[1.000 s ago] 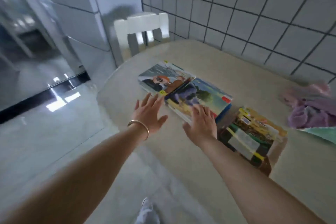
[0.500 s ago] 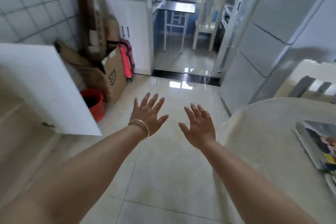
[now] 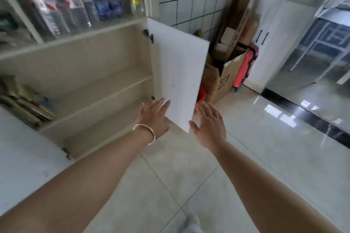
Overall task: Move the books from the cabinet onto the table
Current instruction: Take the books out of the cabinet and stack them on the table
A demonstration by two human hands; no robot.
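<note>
The beige cabinet [image 3: 94, 89] stands open in front of me, its white door [image 3: 180, 70] swung out to the right. A stack of books [image 3: 26, 106] lies on the middle shelf at the far left, blurred. My left hand [image 3: 153, 117], with a bracelet at the wrist, reaches forward with fingers spread, in front of the door's lower edge. To the door's right, my right hand [image 3: 210, 125] is also spread and holds nothing. The table is out of view.
Several bottles [image 3: 79, 2] fill the cabinet's upper shelf. Beyond the door stand a cardboard box [image 3: 223, 75], a red bucket [image 3: 200, 95] and a pink suitcase [image 3: 244, 66]. A second white door panel [image 3: 20, 157] juts out at the lower left. Glossy tiled floor [image 3: 255, 147] spreads right.
My view has swung left from the table, past the kitchen doorway, to the open cabinet. Both hands stay spread and hold nothing, now near the cabinet door.
</note>
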